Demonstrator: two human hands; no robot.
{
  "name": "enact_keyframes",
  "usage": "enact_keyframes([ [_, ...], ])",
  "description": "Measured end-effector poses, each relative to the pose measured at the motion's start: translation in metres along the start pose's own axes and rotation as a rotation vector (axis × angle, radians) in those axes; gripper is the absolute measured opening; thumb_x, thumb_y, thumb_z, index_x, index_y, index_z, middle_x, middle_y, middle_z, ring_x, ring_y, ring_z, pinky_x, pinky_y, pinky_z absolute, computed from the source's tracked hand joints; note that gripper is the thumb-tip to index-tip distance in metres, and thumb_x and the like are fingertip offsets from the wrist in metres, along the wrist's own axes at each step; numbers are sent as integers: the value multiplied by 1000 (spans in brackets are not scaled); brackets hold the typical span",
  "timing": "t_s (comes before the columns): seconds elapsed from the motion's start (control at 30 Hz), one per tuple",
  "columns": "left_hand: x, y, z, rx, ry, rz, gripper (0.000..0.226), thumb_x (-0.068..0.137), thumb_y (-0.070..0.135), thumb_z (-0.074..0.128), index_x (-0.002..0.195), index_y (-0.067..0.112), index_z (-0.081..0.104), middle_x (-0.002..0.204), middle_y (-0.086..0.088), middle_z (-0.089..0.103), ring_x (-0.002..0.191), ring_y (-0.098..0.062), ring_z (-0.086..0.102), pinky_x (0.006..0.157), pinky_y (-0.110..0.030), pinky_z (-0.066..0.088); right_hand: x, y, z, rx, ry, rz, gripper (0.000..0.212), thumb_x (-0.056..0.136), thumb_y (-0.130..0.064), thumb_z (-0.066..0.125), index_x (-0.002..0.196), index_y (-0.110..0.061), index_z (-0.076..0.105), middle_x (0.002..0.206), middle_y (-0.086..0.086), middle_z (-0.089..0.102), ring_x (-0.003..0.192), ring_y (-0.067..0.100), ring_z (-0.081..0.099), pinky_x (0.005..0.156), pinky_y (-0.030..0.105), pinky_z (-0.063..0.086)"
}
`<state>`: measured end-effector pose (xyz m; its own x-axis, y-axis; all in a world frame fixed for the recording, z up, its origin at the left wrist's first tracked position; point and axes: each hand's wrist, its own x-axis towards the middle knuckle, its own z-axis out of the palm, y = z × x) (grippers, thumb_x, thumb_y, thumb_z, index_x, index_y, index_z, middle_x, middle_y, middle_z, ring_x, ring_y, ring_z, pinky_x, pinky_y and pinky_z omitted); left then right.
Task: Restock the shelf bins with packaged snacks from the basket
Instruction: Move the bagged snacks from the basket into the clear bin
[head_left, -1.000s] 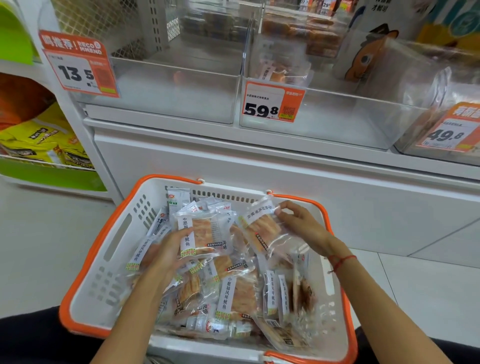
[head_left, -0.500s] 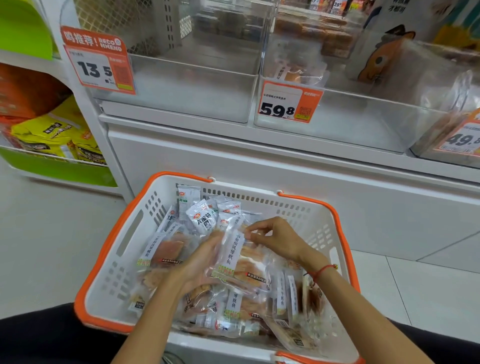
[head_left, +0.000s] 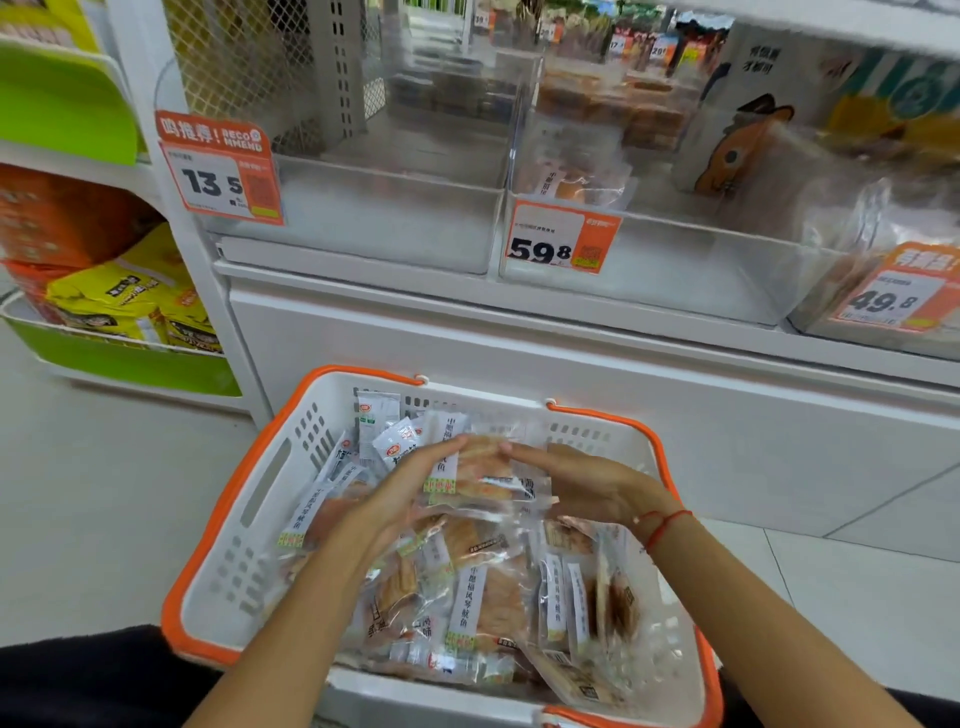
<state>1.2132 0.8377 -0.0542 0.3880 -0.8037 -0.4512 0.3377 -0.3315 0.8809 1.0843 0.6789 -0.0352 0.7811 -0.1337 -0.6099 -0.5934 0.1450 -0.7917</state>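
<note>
Over the white, orange-rimmed basket (head_left: 249, 519) of clear snack packs, the left hand (head_left: 400, 493) and right hand (head_left: 587, 486) hold a snack pack (head_left: 483, 467) between nearly straight fingers, one hand on each side. Above, clear shelf bins (head_left: 395, 228) carry orange price tags: "13.5" with "RECOMMEND" (head_left: 221, 169), "59.8" (head_left: 563, 236) and "49.8" (head_left: 898, 291).
</note>
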Motion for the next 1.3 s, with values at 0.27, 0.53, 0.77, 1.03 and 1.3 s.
enact_keyframes([
  [0.27,-13,66,26,47,-3,125,82,54,80,66,126,41,57,146,9,40,133,-23,42,110,-51,32,-72,-80,-5,-122,242,-66,18,91,-35,60,97,-18,64,79,-3,58,69,10,57,79,29,45],
  [0.53,-13,190,58,88,-77,313,49,43,45,67,85,20,66,94,-10,65,93,-30,55,93,-39,39,-144,-169,-40,-252,509,-300,42,84,-40,68,115,-14,59,105,0,67,84,11,63,68,23,50],
  [0.77,-1,297,63,593,-122,437,40,82,38,68,118,23,59,107,2,70,98,-13,66,86,-25,49,-153,-222,-88,-106,586,-406,28,84,-32,70,70,-13,55,45,-12,57,71,15,61,83,32,52],
  [1.03,54,349,53,803,-12,437,41,70,27,83,99,20,55,101,12,65,92,4,59,73,-8,43,-97,-243,-135,-246,575,-448,22,86,-28,69,100,-10,69,97,3,72,88,12,65,83,28,53],
  [1.3,108,347,55,1580,345,468,101,54,68,76,134,23,36,113,4,60,110,-21,54,98,-37,29,-46,-238,-161,-299,589,-382,28,81,-22,74,104,-9,67,102,8,69,93,17,64,80,26,53],
])
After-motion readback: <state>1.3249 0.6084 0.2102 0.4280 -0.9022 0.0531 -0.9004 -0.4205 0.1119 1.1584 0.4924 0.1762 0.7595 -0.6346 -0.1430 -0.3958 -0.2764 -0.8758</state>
